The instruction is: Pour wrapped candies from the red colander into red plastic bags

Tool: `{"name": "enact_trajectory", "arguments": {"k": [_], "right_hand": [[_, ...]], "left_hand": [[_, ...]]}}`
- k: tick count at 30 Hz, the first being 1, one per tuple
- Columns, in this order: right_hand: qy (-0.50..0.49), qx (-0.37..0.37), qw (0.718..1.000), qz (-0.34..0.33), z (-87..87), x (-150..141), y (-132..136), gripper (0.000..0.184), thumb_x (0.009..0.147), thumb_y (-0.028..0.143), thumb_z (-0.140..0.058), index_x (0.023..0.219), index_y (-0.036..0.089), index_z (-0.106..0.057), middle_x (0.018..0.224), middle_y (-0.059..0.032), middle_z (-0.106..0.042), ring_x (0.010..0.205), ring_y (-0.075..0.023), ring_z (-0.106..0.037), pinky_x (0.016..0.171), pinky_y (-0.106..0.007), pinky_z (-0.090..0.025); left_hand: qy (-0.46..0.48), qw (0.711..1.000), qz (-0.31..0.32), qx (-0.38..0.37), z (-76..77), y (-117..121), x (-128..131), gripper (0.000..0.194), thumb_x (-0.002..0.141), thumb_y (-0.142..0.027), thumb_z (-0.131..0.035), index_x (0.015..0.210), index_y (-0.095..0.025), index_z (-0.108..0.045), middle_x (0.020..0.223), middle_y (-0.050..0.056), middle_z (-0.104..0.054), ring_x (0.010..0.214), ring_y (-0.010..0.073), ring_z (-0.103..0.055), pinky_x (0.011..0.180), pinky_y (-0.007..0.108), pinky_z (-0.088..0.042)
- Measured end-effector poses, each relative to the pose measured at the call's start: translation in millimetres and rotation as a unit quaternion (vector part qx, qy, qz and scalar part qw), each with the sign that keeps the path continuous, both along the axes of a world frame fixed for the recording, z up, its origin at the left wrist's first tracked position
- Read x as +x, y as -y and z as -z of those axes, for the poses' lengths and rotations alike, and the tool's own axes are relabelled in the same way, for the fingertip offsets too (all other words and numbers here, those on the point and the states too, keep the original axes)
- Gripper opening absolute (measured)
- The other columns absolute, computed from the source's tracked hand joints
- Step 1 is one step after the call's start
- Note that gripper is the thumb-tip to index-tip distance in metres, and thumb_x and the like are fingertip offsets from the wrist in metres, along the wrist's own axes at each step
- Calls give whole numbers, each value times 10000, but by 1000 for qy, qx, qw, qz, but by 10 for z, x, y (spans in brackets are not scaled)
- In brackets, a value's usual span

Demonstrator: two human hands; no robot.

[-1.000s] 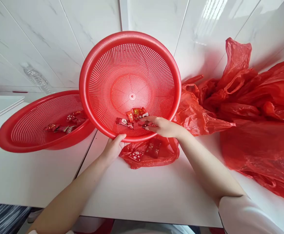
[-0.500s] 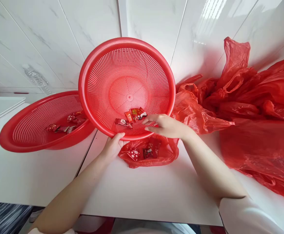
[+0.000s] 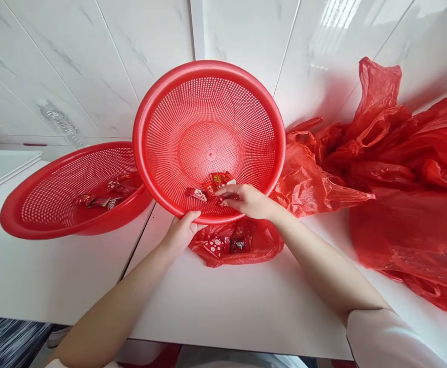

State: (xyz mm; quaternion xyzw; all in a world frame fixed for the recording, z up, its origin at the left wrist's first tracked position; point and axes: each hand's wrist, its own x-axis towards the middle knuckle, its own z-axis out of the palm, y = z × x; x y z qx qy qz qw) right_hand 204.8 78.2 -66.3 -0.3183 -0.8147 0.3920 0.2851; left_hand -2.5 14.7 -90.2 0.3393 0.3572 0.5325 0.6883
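My left hand (image 3: pixel 181 232) grips the near rim of a red plastic colander (image 3: pixel 208 69), thumb over the edge. The colander is tilted so that its inside faces me. Inside it, my right hand (image 3: pixel 246 199) has its fingers slightly apart, with the fingertips at several small red-wrapped candies (image 3: pixel 197 193) low on the near wall. A larger red packet (image 3: pixel 222 178) lies just behind those fingers. Under the near rim, an opened red plastic bag (image 3: pixel 254 255) holds several wrapped snacks, among them a dotted packet (image 3: pixel 214 247). The colander hides part of this bag.
A second red colander (image 3: pixel 12 214) with several snack packets (image 3: pixel 112 203) leans at the left. Red plastic bags (image 3: pixel 400 168) are heaped at the right against the tiled wall (image 3: pixel 242 30). A clear plastic bottle (image 3: pixel 60 122) lies at the back left on the white table (image 3: pixel 208 306).
My right hand has moved a little left and down to the candies in the colander. The colander appears slightly further right, along with the whole view. My left hand keeps its grip on the rim.
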Motion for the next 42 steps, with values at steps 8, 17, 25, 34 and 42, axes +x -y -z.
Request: {"name": "enact_trajectory", "arguments": {"k": [8, 17, 25, 34, 42], "right_hand": [[-104, -195, 975, 1, -241, 207, -11, 249, 865, 233, -591, 1096, 172, -663, 908, -26, -682, 825, -125, -665, 851, -319, -569], [105, 29, 994, 7, -395, 268, 103, 204, 901, 280, -540, 964, 182, -708, 868, -22, -711, 771, -149, -646, 763, -300, -503], [31, 136, 990, -31, 127, -255, 137, 482, 959, 240, -451, 1427, 145, -385, 1408, -150, -489, 1299, -229, -471, 1080, -422, -400], [-61, -12, 998, 1, 120, -207, 83, 475, 908, 201, -527, 1369, 140, -430, 1072, -112, -681, 1010, -192, -649, 950, -397, -510], [-261, -254, 929, 63, 8, 22, -132, 289, 796, 338, -705, 1032, 171, -686, 962, -40, -689, 767, -99, -636, 729, -234, -537]], "left_hand": [[-5, 1000, -21, 15, -44, -31, -28, 261, 794, -142, -577, 1046, -124, -645, 1176, 124, -681, 1185, 299, -590, 1013, 496, -480], [0, 1000, -11, 10, 43, 9, 45, 361, 810, -158, -583, 1168, -127, -618, 1202, 126, -670, 1177, 295, -596, 1032, 506, -464], [-18, 1000, 24, 1, 180, 147, 136, 499, 839, -157, -590, 1328, -225, -519, 1208, 76, -668, 1137, 275, -624, 981, 469, -514], [11, 1000, 27, 8, 56, 84, 75, 488, 837, -130, -564, 1317, -217, -542, 1255, 75, -644, 1171, 269, -598, 1022, 469, -479], [-13, 999, -26, 29, -91, -7, -67, 424, 815, -150, -594, 1238, -171, -590, 1231, 105, -652, 1193, 295, -575, 1022, 496, -465]]}}
